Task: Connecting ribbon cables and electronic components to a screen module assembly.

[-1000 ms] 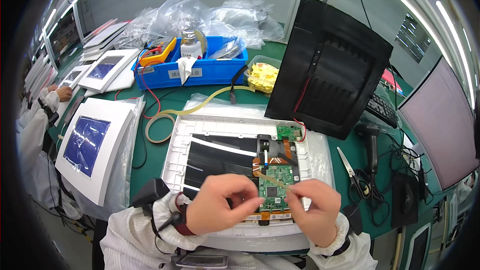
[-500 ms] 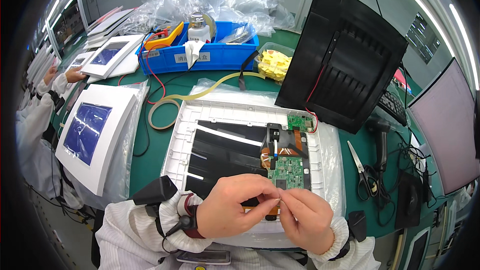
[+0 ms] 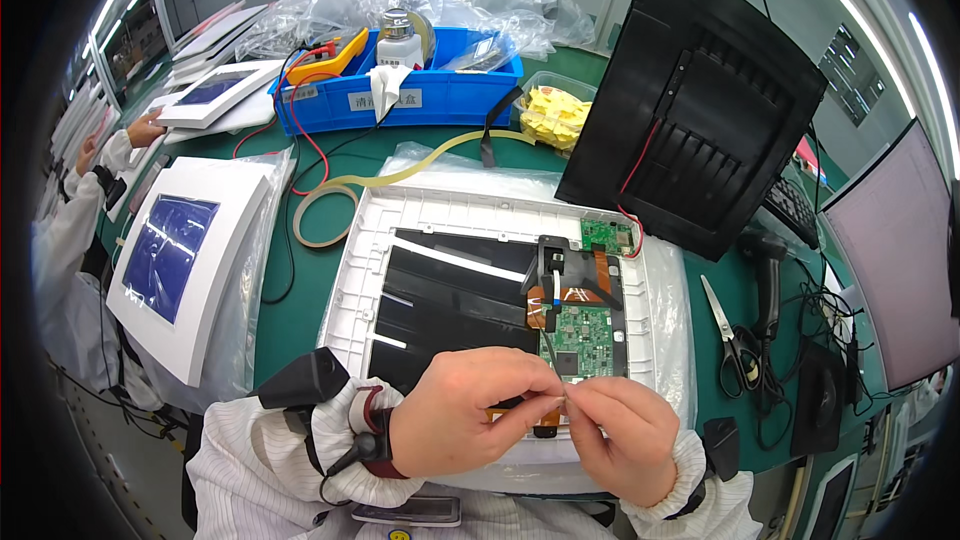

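Both of my hands meet fingertip to fingertip over the lower part of an opened white display housing [image 3: 345, 285]. My left hand [image 3: 470, 408] pinches thumb against forefinger, and my right hand [image 3: 628, 432] pinches right beside it. What lies between the fingertips is too small to make out; a thin dark sliver [image 3: 550, 350] juts up from them. Just beyond the fingers is a green circuit board [image 3: 585, 328] with orange flat cables [image 3: 590, 294]. A smaller green board [image 3: 608, 234] sits at the housing's upper right corner, joined by red wire to a raised black back cover [image 3: 690, 110].
Scissors [image 3: 735, 345], a handheld scanner [image 3: 766, 285] and a monitor [image 3: 890, 250] stand right. Tape [image 3: 326, 217], a blue bin [image 3: 435, 105] and a tub of yellow pieces [image 3: 552, 115] lie beyond. Left are a white-framed panel [image 3: 180, 260] and a co-worker's hands [image 3: 145, 128].
The view has shifted slightly. My hands stay pinched together, and a thin dark sliver now shows above the fingertips. The co-worker's hands have moved at the far left.
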The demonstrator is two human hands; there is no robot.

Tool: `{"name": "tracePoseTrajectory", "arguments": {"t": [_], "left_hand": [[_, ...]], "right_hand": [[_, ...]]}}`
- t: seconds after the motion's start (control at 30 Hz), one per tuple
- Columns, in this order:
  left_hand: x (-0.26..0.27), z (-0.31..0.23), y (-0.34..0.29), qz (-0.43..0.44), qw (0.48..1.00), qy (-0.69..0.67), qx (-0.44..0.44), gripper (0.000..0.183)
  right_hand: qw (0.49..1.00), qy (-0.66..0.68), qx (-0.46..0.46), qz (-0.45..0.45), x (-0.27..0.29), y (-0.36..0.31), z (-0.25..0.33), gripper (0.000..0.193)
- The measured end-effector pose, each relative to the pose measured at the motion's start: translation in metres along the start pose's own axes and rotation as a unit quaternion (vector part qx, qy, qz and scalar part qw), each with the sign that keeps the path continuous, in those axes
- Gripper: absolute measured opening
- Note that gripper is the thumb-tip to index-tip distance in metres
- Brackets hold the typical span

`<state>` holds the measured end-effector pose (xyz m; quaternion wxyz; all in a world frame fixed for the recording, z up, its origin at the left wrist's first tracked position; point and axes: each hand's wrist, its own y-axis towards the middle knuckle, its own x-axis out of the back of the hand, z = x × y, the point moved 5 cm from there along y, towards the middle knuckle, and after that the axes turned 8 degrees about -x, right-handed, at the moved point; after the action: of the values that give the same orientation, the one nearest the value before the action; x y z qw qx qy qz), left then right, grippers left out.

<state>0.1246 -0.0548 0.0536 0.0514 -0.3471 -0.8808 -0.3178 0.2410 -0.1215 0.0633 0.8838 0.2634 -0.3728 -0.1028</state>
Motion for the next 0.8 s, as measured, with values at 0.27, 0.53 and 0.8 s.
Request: {"name": "tracePoseTrajectory", "arguments": {"t": [0.27, 0.53, 0.8], "left_hand": [[-0.0003, 0.0013, -0.0021, 0.009, 1.0, 0.006, 0.004, 0.01], [-0.001, 0.0043, -0.0025, 0.015, 1.0, 0.016, 0.011, 0.01], [-0.0001, 0.0057, -0.0027, 0.014, 0.999, 0.009, 0.034, 0.01]], "right_hand": [[1.0, 0.002, 0.003, 0.02, -0.0002, 0.0003, 0.0, 0.024], [0.999, 0.005, 0.0, 0.035, -0.0012, 0.0017, -0.0022, 0.022], [0.999, 0.017, 0.009, 0.046, -0.0034, 0.0029, -0.0023, 0.023]]}}
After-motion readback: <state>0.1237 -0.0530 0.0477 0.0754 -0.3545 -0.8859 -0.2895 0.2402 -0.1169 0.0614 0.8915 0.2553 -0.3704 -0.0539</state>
